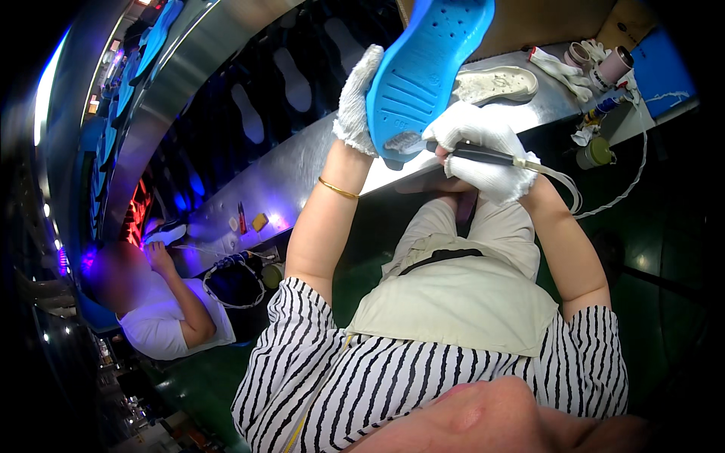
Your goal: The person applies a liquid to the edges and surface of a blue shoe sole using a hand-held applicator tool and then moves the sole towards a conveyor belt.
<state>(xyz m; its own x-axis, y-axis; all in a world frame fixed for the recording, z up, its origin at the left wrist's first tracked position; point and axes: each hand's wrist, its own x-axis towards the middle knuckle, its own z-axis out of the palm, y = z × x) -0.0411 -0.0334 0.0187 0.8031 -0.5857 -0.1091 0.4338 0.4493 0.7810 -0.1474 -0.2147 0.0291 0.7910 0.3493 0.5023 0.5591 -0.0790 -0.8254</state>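
My left hand (355,102), in a white knit glove, grips the side of a blue foot-shaped piece (411,94), like a shoe last or sole. Grooves cross its middle, and small holes dot its far end. A pale, shiny patch (405,143) lies on its near end. My right hand (491,147), also gloved, is closed around a black pen-like tool (483,154) with a pale tube or cord (559,177) trailing from it. The tool's tip, partly hidden by my fingers, is at the pale patch; I cannot tell whether it touches. Behind my right hand lies a cream shoe sole (495,84).
A metal bench (294,170) runs beneath my hands. At the right are spare gloves (563,72), thread spools (613,66), a green container (595,153) and a blue box (664,72). Dark racks with sole shapes (294,79) stand beyond; a co-worker (174,309) sits at left.
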